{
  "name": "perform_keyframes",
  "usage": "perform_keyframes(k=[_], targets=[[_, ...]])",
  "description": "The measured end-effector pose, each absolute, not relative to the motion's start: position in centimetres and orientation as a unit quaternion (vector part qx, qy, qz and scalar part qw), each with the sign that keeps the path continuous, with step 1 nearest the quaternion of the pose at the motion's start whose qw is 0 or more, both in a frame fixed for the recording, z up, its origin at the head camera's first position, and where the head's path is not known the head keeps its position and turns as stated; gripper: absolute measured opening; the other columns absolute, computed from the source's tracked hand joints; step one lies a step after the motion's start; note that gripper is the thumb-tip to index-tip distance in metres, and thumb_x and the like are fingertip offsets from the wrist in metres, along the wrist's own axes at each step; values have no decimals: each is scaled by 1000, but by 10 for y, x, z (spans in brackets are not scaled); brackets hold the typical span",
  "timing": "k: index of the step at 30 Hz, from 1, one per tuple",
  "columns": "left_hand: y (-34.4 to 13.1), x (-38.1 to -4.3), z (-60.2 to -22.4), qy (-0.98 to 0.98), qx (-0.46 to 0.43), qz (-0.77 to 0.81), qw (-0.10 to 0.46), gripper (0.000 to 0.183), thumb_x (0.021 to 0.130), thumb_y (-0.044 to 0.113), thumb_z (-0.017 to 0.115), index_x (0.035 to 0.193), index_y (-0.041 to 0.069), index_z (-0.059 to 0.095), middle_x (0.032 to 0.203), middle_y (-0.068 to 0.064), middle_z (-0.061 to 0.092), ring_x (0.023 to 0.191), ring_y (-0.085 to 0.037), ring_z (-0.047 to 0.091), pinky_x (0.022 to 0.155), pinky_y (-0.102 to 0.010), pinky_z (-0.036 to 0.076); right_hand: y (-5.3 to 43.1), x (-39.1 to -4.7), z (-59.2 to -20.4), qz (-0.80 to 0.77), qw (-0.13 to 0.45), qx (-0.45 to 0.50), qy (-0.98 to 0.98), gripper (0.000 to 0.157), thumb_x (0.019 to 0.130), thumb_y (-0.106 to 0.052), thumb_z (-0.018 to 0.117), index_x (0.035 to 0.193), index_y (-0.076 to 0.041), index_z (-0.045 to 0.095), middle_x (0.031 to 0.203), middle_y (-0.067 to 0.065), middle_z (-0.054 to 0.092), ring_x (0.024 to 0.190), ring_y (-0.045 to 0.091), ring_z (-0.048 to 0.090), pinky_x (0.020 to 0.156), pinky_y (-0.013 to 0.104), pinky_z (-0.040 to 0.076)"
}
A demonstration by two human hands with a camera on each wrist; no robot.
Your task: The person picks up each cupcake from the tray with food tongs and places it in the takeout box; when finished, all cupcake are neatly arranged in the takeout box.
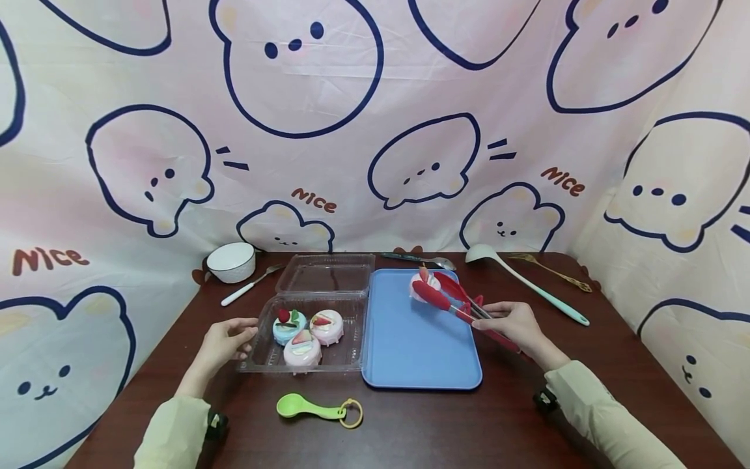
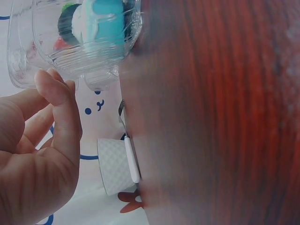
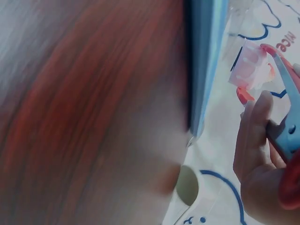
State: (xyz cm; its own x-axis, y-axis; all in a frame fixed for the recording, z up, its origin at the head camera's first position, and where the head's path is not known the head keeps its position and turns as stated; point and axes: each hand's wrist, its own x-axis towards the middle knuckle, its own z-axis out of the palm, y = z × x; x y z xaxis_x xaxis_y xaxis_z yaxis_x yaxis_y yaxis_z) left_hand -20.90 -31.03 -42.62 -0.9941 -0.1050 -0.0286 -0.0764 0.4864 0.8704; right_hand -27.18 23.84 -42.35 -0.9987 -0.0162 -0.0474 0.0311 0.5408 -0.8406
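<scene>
My right hand (image 1: 512, 326) grips red-tipped tongs (image 1: 463, 312) over the right side of the blue tray (image 1: 422, 352). Between the tong tips is a small pink toy cake (image 3: 248, 65), which the right wrist view shows raised above the tray's level. My left hand (image 1: 227, 344) is at the left edge of a clear plastic box (image 1: 346, 362), fingers loosely bent and fingertips right at its wall. Inside the box sit a blue cake with a red berry (image 1: 290, 327) and two pale pink cakes, one at the right (image 1: 327, 327) and one in front (image 1: 302, 352).
A green measuring spoon (image 1: 310, 408) lies in front of the box. At back left are a white bowl (image 1: 231, 262) and a white-handled fork (image 1: 252, 286). Behind the tray lies a spoon (image 1: 442, 262); to its right, a ladle (image 1: 539, 290) and a gold fork (image 1: 551, 270).
</scene>
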Motion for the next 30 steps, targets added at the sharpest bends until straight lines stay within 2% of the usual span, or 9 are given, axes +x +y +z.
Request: perform_keyframes(k=[4,11,13,16,19,23,27,30], targets=[[-318,-214,-437,-854,50,-518,17,42,88,19,59,121,-6,51,91,-13,61,62,-16,56,54,-29,52,227,-267,-419,-498,28,-17,867,65,62,-43,80,110,-1,63,102,14,64,88,21,58,72,29,47],[-339,-231,-472,-852,36,-522,31,58,81,43,64,121,2,53,92,-14,60,62,-16,57,53,-30,52,200,-258,-410,-535,46,-74,841,56,65,-34,81,108,-2,64,98,12,66,85,21,59,69,29,51],[-335,-229,-467,-853,32,-520,31,58,83,40,63,122,-2,52,91,-14,61,62,-16,57,53,-30,52,191,-255,-409,-548,59,-89,830,53,66,-30,81,107,-1,64,97,12,66,84,21,60,69,29,51],[-321,-217,-444,-857,39,-513,23,46,89,25,59,122,-5,50,90,-13,60,62,-16,56,53,-28,51,177,-247,-403,-558,77,-114,819,50,67,-25,81,106,1,64,96,14,66,82,19,61,68,28,51],[-321,-218,-445,-858,46,-512,24,46,88,26,59,123,-3,51,91,-13,60,62,-16,56,54,-28,52,164,-242,-399,-562,91,-143,810,48,67,-21,80,105,3,64,96,17,66,81,18,62,67,27,51],[-322,-218,-446,-856,39,-515,26,50,86,30,61,122,-3,51,90,-13,60,63,-17,57,55,-30,52,150,-239,-405,-551,100,-175,810,47,65,-22,82,102,1,65,93,16,66,79,18,62,66,29,50],[-312,-209,-430,-859,44,-509,21,43,88,20,59,121,-8,50,86,-10,61,62,-15,56,54,-30,52,140,-235,-412,-540,109,-194,812,46,63,-25,83,100,-2,67,89,10,67,77,19,60,66,32,49],[-310,-208,-427,-860,51,-507,20,39,90,15,57,121,-7,51,87,-11,61,62,-15,56,55,-29,52,135,-234,-414,-538,115,-201,811,46,63,-26,83,99,-2,67,88,9,66,77,19,59,66,33,49]])
